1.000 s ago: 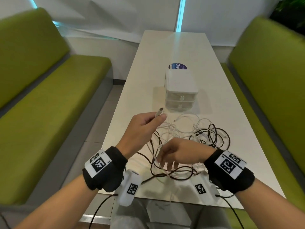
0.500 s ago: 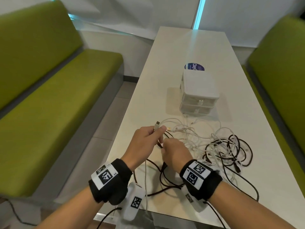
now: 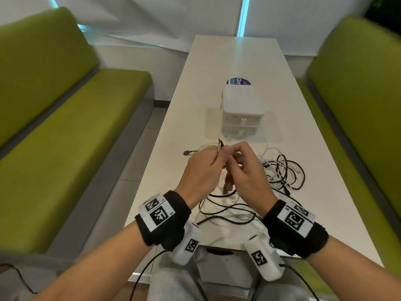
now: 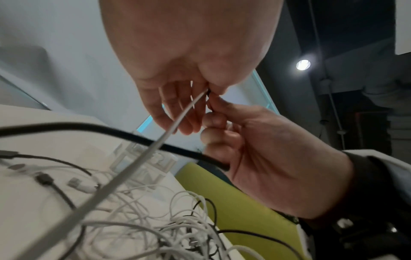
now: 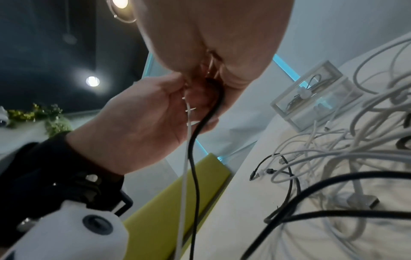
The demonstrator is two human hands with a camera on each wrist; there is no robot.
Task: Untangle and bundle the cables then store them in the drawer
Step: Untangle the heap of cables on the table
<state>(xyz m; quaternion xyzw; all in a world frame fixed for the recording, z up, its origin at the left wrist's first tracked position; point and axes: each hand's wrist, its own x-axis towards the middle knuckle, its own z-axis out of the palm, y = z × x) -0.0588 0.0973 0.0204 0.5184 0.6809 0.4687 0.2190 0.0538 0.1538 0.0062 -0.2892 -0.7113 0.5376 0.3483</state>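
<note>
Both hands are up off the table (image 3: 173, 135), meeting just above the near end of the cable pile.

Left hand (image 3: 202, 168) pinches a white cable (image 4: 177, 121) at its end, fingers curled round it; the cable runs down taut into the heap. Right hand (image 3: 245, 168) grips a black cable (image 5: 195, 140) right beside it – fingertips of the two hands are touching, so the two ends sit together. In the left wrist view a thicker black run also crosses under the right palm; can't tell if it's the same cable.

Tangle (image 3: 280, 172) lies on the table just past the hands and to the right: white and black loops interleaved, several connectors loose, one black plug (image 3: 186, 152) stretched out to the left.

Beyond that, the small white drawer unit (image 3: 240, 114), two drawers, both closed. The top one already seems to hold a cable, going by the right wrist view.

Judgement: still early, separating the first strands; nothing bundled yet.

To do it well – don't yank. Pick one cable, keep its end pinned, and feed that end back through the loops it crosses while the other hand holds the pile down. Pulling both taut together would likely cinch the knot. Coil once free, then open a drawer.
</note>
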